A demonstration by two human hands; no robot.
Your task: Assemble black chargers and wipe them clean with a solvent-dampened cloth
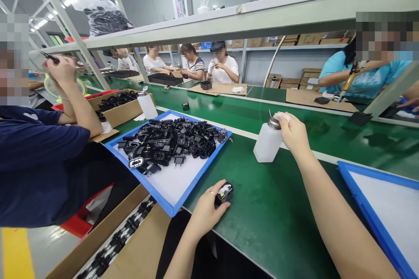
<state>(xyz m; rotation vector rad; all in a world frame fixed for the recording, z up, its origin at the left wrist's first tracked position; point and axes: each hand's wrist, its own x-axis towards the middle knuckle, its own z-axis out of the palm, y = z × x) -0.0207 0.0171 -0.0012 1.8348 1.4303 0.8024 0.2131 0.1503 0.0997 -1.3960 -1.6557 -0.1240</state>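
Just right of the blue tray (153,187) of loose plugs (166,141), the left hand (206,211) rests low on the green bench (271,213), curled around a black plug (224,192). Farther right, the right arm reaches forward, its right hand (293,134) closed on a white cloth (282,116) atop a white bottle (267,144).

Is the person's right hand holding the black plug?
No, the right hand is on top of a white plastic bottle, while the left hand holds the black plug.
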